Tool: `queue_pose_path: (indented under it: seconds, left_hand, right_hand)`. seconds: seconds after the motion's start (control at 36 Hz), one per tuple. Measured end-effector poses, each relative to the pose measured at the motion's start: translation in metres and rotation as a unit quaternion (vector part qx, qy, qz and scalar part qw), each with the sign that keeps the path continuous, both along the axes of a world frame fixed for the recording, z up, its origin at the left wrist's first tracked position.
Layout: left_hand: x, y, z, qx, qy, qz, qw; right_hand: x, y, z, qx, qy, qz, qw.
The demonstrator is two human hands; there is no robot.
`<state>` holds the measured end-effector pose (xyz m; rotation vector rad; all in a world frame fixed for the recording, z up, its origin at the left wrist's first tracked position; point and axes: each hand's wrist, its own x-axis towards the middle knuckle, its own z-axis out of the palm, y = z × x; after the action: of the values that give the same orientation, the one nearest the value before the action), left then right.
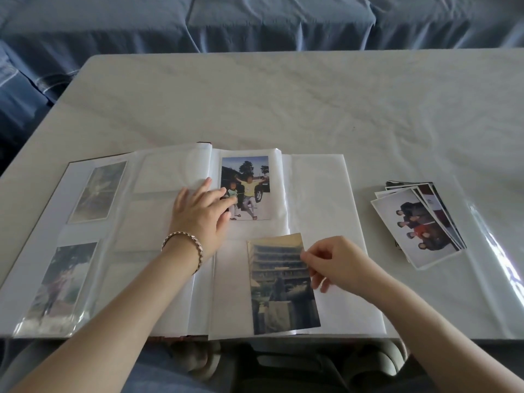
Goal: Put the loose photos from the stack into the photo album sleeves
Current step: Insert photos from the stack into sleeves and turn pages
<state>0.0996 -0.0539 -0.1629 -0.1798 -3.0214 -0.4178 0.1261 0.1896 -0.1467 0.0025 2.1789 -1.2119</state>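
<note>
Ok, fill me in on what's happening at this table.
A person is filling a photo album. The left hand rests flat on its open page beside a colour photo already sleeved. The right hand pinches a sepia photo at the lower sleeve. A stack of loose photos waits on the table to the right.

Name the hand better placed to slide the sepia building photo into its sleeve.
Right. The right hand pinches the sepia photo by its edge over the album page; the left hand lies flat, pressing the album near the spine.
</note>
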Motion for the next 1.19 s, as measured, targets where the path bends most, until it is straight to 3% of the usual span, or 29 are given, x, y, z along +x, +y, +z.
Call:
queue_pose_path:
  seconds: [0.19, 0.36, 0.58, 0.72, 0.94, 1.19]
  left_hand:
    - [0.000, 0.000, 0.002, -0.007, -0.011, 0.004, 1.000]
    - [0.000, 0.001, 0.004, -0.010, -0.020, 0.011, 1.000]
    - [0.000, 0.001, 0.002, -0.007, -0.020, 0.012, 1.000]
    - [0.000, 0.000, 0.001, -0.004, -0.019, 0.010, 1.000]
    - [0.000, 0.001, 0.000, -0.001, -0.019, 0.013, 1.000]
    - [0.000, 0.002, 0.002, -0.009, -0.018, 0.007, 1.000]
  right_hand:
    - [0.007, -0.019, 0.002, -0.054, -0.036, -0.025, 0.998]
    - [0.011, -0.042, -0.002, -0.051, -0.004, -0.010, 0.999]
    - [0.004, -0.032, 0.006, -0.095, -0.088, 0.005, 0.992]
    - [0.005, -0.035, 0.005, -0.009, -0.008, -0.013, 1.000]
    - [0.005, -0.042, 0.002, 0.024, 0.065, -0.044, 0.997]
    - [0.001, -0.044, 0.006, 0.018, -0.004, -0.044, 0.999]
